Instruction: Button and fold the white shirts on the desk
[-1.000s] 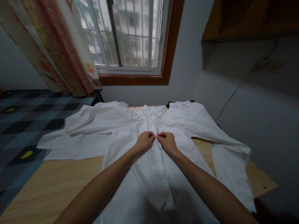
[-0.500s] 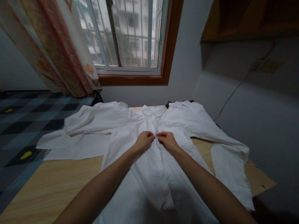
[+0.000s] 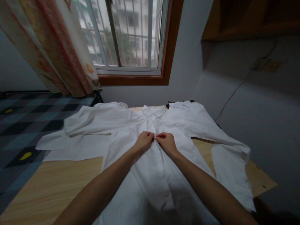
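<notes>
A white shirt (image 3: 131, 128) lies spread face up, its collar (image 3: 154, 111) toward the window and its sleeves out to both sides. My left hand (image 3: 145, 139) is closed in a pinch on the front placket at chest height. Just across from it, my right hand (image 3: 167, 141) pinches the placket's other side, fingertips almost meeting the left ones. Any button between the fingers is too small to make out. Below my hands the placket runs down toward me, with a button visible near the hem.
The shirt rests on a wooden table (image 3: 70, 175). More white garments (image 3: 185, 106) lie behind it, beside something black-striped. To the left is a bed with a checked cover (image 3: 14, 131). A window (image 3: 131, 40) and a curtain (image 3: 61, 50) are ahead; a shelf (image 3: 248, 22) hangs upper right.
My hands stay at the same spot on the placket. The fingertips have shifted slightly left, and the cloth between them has moved a little.
</notes>
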Available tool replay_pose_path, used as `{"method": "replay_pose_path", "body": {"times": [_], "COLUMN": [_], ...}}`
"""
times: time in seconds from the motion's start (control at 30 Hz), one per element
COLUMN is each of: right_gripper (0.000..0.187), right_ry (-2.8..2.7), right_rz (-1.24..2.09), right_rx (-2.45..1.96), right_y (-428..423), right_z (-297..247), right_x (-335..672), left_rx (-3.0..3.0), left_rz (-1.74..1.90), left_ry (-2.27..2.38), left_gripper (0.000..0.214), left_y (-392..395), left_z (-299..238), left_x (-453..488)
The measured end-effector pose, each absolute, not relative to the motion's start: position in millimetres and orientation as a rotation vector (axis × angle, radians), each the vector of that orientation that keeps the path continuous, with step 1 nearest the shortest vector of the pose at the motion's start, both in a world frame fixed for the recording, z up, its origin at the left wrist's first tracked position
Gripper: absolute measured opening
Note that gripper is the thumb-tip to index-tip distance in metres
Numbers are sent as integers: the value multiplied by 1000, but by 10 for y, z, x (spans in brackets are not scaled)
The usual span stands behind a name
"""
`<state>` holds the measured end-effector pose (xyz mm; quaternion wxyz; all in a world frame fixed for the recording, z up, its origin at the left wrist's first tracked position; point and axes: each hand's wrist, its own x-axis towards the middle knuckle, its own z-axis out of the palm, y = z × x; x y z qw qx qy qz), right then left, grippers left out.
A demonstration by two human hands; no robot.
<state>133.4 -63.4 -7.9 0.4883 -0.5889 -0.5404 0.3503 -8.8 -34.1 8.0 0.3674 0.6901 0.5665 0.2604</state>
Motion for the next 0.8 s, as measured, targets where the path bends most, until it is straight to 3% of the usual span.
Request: {"method": "replay_pose_path", "body": {"times": [0.07,0.23,0.43,0.67,0.8], "right_gripper": [12,10,10,9,10], "right_ry": [-1335,-1412,-1455,-1266,-1258], "right_rz": [836,729,639,933,943], "right_rx": [-1426,-1460,-1467,-1423,-1429], "right_y": [-639,-663,-672,-611,-602], "right_z": [-74,-56,-76,-105,-96], "right_x": [1331,1319,1298,1305,1307], "left_rx": [1763,1779,1807,1909,1925], "left_rz": [656,647,647,689,672], "left_ry": [1481,1539,1578,1548,1515], "left_gripper": [43,26,25,26,24], "left_y": [-346,-351,-363,-429,-447], "left_z": [83,68,66,118,146], "left_x": [-83,-69,-53,-26,-20]}}
